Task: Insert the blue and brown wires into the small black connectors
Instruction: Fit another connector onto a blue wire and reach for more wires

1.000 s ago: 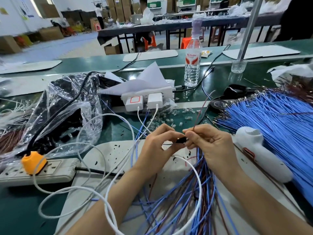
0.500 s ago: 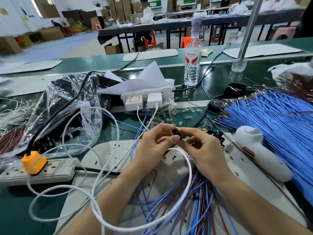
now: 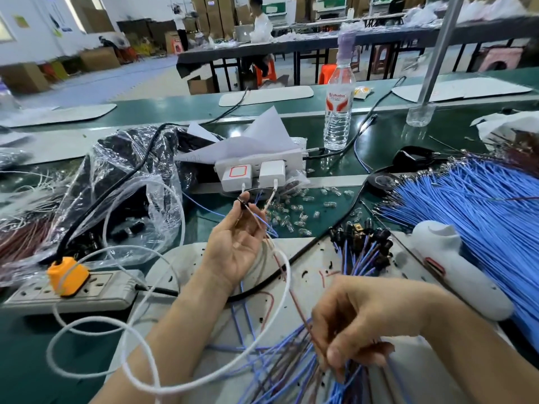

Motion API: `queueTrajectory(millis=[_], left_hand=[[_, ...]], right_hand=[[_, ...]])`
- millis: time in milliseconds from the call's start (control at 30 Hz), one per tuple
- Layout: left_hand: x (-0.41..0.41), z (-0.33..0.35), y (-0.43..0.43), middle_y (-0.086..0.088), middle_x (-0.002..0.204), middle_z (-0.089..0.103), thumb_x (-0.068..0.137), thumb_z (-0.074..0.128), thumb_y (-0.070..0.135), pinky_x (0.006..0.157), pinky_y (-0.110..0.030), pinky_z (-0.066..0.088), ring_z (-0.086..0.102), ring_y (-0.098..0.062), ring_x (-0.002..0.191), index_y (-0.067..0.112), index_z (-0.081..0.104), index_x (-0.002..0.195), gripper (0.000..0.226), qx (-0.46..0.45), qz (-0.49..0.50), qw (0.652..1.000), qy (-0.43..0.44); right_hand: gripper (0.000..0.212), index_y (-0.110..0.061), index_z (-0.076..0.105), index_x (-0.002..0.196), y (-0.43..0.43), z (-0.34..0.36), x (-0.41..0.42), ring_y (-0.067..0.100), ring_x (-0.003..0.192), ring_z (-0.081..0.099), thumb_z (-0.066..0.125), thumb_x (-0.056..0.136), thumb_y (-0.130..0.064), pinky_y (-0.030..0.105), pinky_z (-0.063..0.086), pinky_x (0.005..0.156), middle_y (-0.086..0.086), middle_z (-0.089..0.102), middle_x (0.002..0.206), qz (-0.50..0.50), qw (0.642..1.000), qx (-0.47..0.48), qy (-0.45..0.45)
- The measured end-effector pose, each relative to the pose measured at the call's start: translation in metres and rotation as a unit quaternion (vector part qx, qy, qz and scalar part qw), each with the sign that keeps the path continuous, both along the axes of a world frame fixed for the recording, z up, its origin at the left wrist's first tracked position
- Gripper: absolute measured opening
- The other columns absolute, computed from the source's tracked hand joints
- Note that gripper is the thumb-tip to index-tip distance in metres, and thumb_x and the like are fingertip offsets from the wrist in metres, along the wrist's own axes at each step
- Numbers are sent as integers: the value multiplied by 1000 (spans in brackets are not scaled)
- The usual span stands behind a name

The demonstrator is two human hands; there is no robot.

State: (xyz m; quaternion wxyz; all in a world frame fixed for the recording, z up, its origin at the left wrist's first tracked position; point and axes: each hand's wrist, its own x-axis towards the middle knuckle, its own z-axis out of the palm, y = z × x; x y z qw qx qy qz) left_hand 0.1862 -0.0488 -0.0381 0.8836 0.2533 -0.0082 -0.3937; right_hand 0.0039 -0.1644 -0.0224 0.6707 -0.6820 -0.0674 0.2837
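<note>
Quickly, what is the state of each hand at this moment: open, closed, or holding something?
Left hand: pinches a small black connector at its fingertips.
Right hand: fingers curled, grips some of the blue and brown wires.

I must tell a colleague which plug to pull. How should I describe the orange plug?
On the green bench, find the grey power strip at the near left. The orange plug sits near its left end, with a black cord. It is the only orange one; the chargers on the white strip are white.

Bare forearms lead to the bare left hand (image 3: 236,246) and right hand (image 3: 350,325).
</note>
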Motion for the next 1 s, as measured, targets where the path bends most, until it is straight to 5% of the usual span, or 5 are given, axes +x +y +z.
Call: queueTrajectory(millis=[300, 500, 633, 800, 1000], left_hand=[[-39, -3, -8, -4, 76, 63, 76, 58, 8, 70, -23, 56, 63, -14, 66, 4, 63, 99, 24, 77, -121, 962, -232], [-9, -4, -9, -9, 75, 57, 91, 50, 11, 68, -26, 57, 56, -16, 69, 2, 61, 95, 15, 71, 19, 997, -13], [-16, -4, -10, -5, 73, 64, 76, 57, 9, 64, -21, 56, 61, -13, 65, 4, 63, 94, 20, 64, 22, 989, -128], [-48, -10, -8, 3, 90, 67, 84, 64, -1, 76, -16, 49, 63, -4, 82, 11, 67, 101, 21, 153, 40, 786, -598], [-56, -14, -6, 0, 99, 61, 82, 66, -1, 87, -27, 51, 62, -11, 93, 17, 66, 111, 34, 160, 49, 723, -671]], right_hand=[[23, 1, 63, 87, 1, -10, 14, 9, 42, 50, 62, 82, -21, 15, 37, 36, 14, 64, 71, -389, 916, 87, -41], [16, -5, 63, 79, 4, -6, 6, 9, 43, 53, 57, 94, -8, 14, 38, 35, 11, 66, 68, -201, 979, -1, 19], [7, -3, 65, 88, 1, -6, 5, 10, 43, 54, 59, 91, -4, 15, 38, 36, 11, 69, 74, -197, 979, -31, 32], [6, -1, 64, 91, -2, -9, 13, 15, 44, 56, 65, 85, -1, 21, 43, 39, 12, 70, 73, -423, 901, -3, -94], [17, -6, 58, 74, 4, -19, 17, 11, 42, 57, 68, 81, -19, 17, 45, 44, 3, 63, 51, -494, 823, -146, -241]])
